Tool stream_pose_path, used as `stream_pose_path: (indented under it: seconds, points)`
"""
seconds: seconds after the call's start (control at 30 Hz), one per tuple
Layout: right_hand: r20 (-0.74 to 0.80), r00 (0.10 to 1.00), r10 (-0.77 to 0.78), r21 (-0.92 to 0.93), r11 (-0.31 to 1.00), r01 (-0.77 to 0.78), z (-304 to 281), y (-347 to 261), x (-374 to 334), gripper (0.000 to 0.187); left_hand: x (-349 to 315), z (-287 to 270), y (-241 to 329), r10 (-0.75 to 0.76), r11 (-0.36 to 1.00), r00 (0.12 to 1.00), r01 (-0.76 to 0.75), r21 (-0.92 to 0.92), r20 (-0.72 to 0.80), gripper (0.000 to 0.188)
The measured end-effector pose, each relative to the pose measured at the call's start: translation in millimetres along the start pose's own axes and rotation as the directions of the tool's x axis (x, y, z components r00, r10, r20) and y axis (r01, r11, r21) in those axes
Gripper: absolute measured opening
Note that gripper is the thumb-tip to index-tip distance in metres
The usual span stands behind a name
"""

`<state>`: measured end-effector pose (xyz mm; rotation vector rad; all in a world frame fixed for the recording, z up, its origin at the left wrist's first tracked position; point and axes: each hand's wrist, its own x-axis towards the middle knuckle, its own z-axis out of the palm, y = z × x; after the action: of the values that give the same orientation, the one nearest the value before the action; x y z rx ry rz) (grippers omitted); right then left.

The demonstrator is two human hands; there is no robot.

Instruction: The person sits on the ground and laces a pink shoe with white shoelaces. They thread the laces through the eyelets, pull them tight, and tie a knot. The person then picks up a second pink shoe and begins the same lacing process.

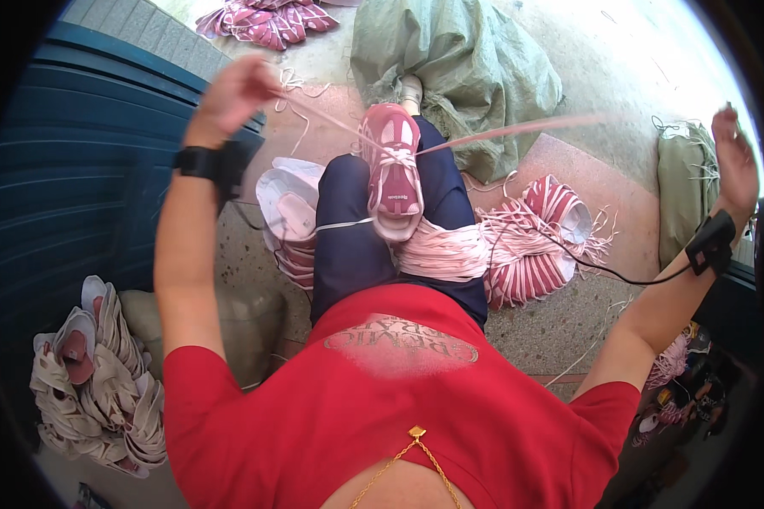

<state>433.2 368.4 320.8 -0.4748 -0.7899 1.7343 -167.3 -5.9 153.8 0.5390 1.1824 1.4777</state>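
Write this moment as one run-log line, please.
left hand: holding lace; right hand: outstretched, grip unclear; pink shoe: between knees; lace bundle: across right thigh

Your pink shoe point(396, 184) looks smooth, perhaps synthetic at this distance; your bundled laces point(442, 253) are matt cloth, your necklace point(417, 432) glossy metal, the green sack point(458, 59) crinkled and matt.

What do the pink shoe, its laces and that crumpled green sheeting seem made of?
Pink shoe: probably synthetic, given its smooth, matt-looking panels. Laces: likely textile, matt, being thin, pliable strands. Green sheeting: perhaps woven plastic, dull, judging by its stiff creases.
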Motion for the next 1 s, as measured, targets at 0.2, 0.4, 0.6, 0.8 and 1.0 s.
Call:
stream_pose_path:
  seconds: [0.2, 0.4, 0.6, 0.8, 1.0]
  points:
    - [-0.295, 0.948, 0.12, -0.366, 0.902, -0.229, -122.0, 134.3, -13.2, 0.019, -75.5, -176.2, 66.5, 0.093, 0.921, 0.779, -0.305, -0.244, -0.62, 0.024]
    - [0.023, 0.779, 0.626, -0.89, 0.368, -0.269, -37.4, 383.2, -163.9, 0.023, -27.1, -83.9, -73.8, -0.427, 0.904, 0.825, 0.384, -0.187, -0.371, 0.013]
    - [0.411, 0.832, 0.373, -0.899, 0.017, 0.437, -12.6, 462.4, -213.8, 0.021, -20.6, 49.7, -175.7, -0.429, 0.751, 0.877, 0.48, 0.454, -0.217, 0.017]
    - [0.188, 0.932, 0.31, -0.958, -0.15, 0.243, 5.9, 468.3, -224.0, 0.018, -26.3, 61.8, -206.3, -0.064, 0.471, 0.993, 0.114, 0.875, -0.095, 0.023]
    - [0.356, 0.886, 0.297, -0.906, -0.125, 0.405, 11.4, 478.8, -223.2, 0.015, -32.6, 59.0, -206.6, 0.2, 0.09, 0.978, -0.075, 0.993, 0.056, 0.015]
